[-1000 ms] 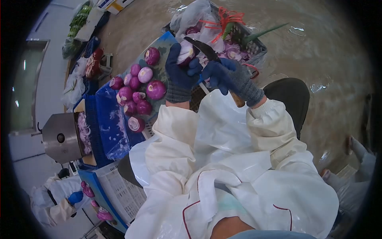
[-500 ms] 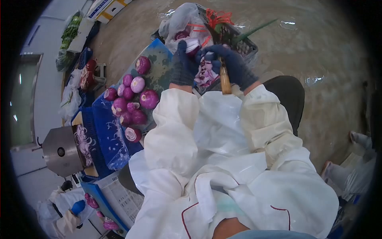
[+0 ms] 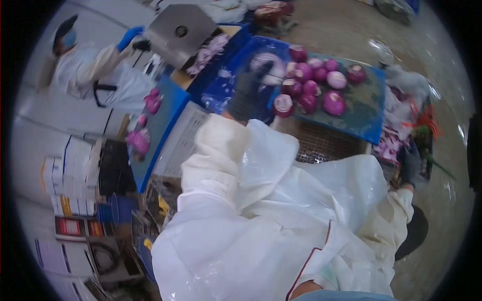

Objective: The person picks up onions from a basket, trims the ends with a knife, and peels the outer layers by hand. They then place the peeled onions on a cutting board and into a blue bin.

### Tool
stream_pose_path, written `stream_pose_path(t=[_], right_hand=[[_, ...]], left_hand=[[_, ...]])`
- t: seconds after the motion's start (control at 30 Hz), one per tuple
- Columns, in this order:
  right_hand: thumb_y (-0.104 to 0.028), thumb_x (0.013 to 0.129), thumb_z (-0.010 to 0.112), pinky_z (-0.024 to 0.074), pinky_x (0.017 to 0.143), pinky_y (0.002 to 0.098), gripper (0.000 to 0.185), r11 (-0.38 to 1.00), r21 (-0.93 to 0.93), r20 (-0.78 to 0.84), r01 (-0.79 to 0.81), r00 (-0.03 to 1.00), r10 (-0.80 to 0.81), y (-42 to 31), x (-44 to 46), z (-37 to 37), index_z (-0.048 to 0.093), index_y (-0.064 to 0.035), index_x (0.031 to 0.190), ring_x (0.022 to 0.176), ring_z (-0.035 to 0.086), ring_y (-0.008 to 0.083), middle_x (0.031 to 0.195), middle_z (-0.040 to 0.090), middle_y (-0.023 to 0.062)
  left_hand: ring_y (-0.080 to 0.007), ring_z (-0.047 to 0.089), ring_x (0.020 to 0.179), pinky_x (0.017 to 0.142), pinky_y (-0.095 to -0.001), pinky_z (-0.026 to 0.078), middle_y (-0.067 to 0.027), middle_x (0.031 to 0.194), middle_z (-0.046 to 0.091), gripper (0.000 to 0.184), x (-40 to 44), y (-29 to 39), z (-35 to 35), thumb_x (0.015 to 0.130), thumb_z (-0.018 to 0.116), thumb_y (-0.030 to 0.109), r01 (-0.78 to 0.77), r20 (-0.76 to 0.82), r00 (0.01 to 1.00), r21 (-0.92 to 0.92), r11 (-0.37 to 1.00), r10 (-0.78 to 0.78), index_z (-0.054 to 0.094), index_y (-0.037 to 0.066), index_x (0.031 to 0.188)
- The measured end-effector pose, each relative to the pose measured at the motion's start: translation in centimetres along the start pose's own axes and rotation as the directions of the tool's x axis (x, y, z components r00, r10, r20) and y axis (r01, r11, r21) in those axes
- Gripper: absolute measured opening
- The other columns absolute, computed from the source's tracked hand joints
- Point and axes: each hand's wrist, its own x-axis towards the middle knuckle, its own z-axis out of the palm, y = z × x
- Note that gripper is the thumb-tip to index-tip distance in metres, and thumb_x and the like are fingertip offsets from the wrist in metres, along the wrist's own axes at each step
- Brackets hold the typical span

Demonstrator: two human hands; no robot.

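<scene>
Blue and wide, the board (image 3: 370,100) has a bunch of purple onions (image 3: 334,103) on it. Beside it is a blue tub (image 3: 217,95). The right hand (image 3: 410,163) is by the peels (image 3: 389,145); I can't tell its grip. The left hand (image 3: 247,93) is at a pale onion (image 3: 271,75) over the tub, too blurry to tell if it grips.

The left arm (image 3: 213,155) reaches forward in its pale sleeve, the left hand (image 3: 247,90) gloved, dark and blurred, fingers pointing away; the right arm (image 3: 387,215) stretches out to the right, its gloved right hand (image 3: 411,163) (blurred too, its grip unreadable) well apart from the left, both wrists partly bare
</scene>
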Motion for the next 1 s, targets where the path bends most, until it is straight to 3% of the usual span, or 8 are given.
stream_pose_path(t=[0.17, 0.3, 0.4, 0.43, 0.53, 0.63, 0.83, 1.0], right_hand=[[-0.017, 0.091, 0.061, 0.0415, 0.049, 0.0247, 0.035, 0.998, -0.056, -0.074, 0.041, 0.996, -0.045, -1.4, -1.0, 2.1, 0.056, -0.0017, 0.122, 0.055, 0.048, 0.0083, 0.074, 0.056, 0.0], [-0.012, 0.089, 0.061, 0.044, 0.059, 0.0205, 0.046, 0.997, 0.08, 0.04, 0.016, 0.999, -0.019, -1.9, -1.4, 1.4, 0.049, -0.0017, 0.133, 0.067, 0.051, 0.0061, 0.091, 0.059, -0.0007], [-0.021, 0.086, 0.065, 0.0474, 0.087, 0.0346, 0.052, 0.651, -0.632, 0.033, 0.421, 0.854, -0.52, -4.0, -3.9, 1.1, 0.05, 0.0024, 0.13, 0.101, 0.061, 0.0267, 0.115, 0.063, 0.0163], [-0.028, 0.082, 0.067, 0.045, 0.093, 0.0384, 0.055, 0.784, -0.545, -0.047, 0.296, 0.923, -0.381, -6.5, -4.9, 1.8, 0.053, 0.0009, 0.127, 0.108, 0.06, 0.0341, 0.115, 0.063, 0.0203], [-0.024, 0.082, 0.06, 0.0462, 0.09, 0.0424, 0.05, 0.815, -0.548, -0.284, 0.188, 0.874, -0.393, -8.7, -5.0, 2.2, 0.053, -0.0027, 0.127, 0.107, 0.059, 0.0389, 0.112, 0.063, 0.0245], [-0.024, 0.084, 0.06, 0.0476, 0.086, 0.0446, 0.052, 0.728, -0.654, -0.445, 0.203, 0.675, -0.588, -7.7, -4.3, 2.6, 0.05, -0.0055, 0.132, 0.103, 0.06, 0.0408, 0.109, 0.063, 0.0257], [-0.015, 0.085, 0.057, 0.0474, 0.077, 0.0503, 0.05, 0.747, -0.547, -0.077, 0.377, 0.866, -0.494, -8.2, -6.6, 8.6, 0.047, -0.0067, 0.133, 0.093, 0.061, 0.0431, 0.096, 0.062, 0.0289], [-0.017, 0.087, 0.056, 0.0477, 0.069, 0.0525, 0.033, 0.747, -0.511, 0.069, 0.425, 0.887, -0.457, -5.9, -7.4, 11.5, 0.054, -0.0039, 0.118, 0.082, 0.061, 0.0443, 0.091, 0.063, 0.027]], left_hand=[[-0.0274, 0.061, 0.101, 0.089, -0.0372, 0.048, -0.0138, 0.108, 0.064, 0.039, -0.2, 5.1, -20.5, 0.086, 0.063, 0.016, -0.168, 0.025, 0.775, 0.971, 0.167, 0.632, 0.058, 0.007, 0.124], [-0.0357, 0.059, 0.11, 0.091, -0.0469, 0.048, -0.0131, 0.119, 0.063, 0.047, -4.4, 6.5, -29.2, 0.083, 0.06, 0.04, 0.381, -0.37, 0.921, 0.798, -0.467, 0.121, 0.059, 0.018, 0.125], [-0.0467, 0.06, 0.1, 0.083, -0.0523, 0.048, -0.0233, 0.111, 0.062, 0.053, -5.0, -1.5, -40.5, 0.091, 0.041, 0.055, 0.168, -0.276, 0.948, 0.854, -0.492, -0.156, 0.061, 0.017, 0.12], [-0.0452, 0.059, 0.101, 0.083, -0.0524, 0.048, -0.0249, 0.111, 0.061, 0.054, -6.3, 3.8, -28.6, 0.093, 0.037, 0.055, 0.341, -0.348, 0.916, 0.937, 0.071, 0.197, 0.06, 0.015, 0.12], [-0.0382, 0.061, 0.097, 0.082, -0.0491, 0.045, -0.0227, 0.116, 0.061, 0.05, -5.8, 3.6, -23.2, 0.093, 0.049, 0.045, 0.512, -0.443, 0.857, 0.679, -0.526, 0.262, 0.058, 0.005, 0.121], [-0.0378, 0.061, 0.092, 0.079, -0.0491, 0.046, -0.0228, 0.108, 0.063, 0.047, -3.1, 4.0, -15.8, 0.092, 0.053, 0.046, 0.134, -0.043, 0.973, 0.908, -0.398, 0.229, 0.062, 0.004, 0.111], [-0.03, 0.062, 0.104, 0.094, -0.0372, 0.045, -0.0161, 0.113, 0.065, 0.027, -0.3, -4.5, 5.6, 0.09, 0.059, 0.013, -0.464, 0.39, 0.882, 0.619, 0.633, 0.265, 0.064, 0.002, 0.114], [-0.0351, 0.059, 0.097, 0.086, -0.047, 0.049, -0.016, 0.108, 0.061, 0.034, -0.2, -13.9, 17.2, 0.085, 0.057, 0.034, -0.685, 0.683, 0.727, 0.728, 0.015, 0.076, 0.063, 0.009, 0.107]])
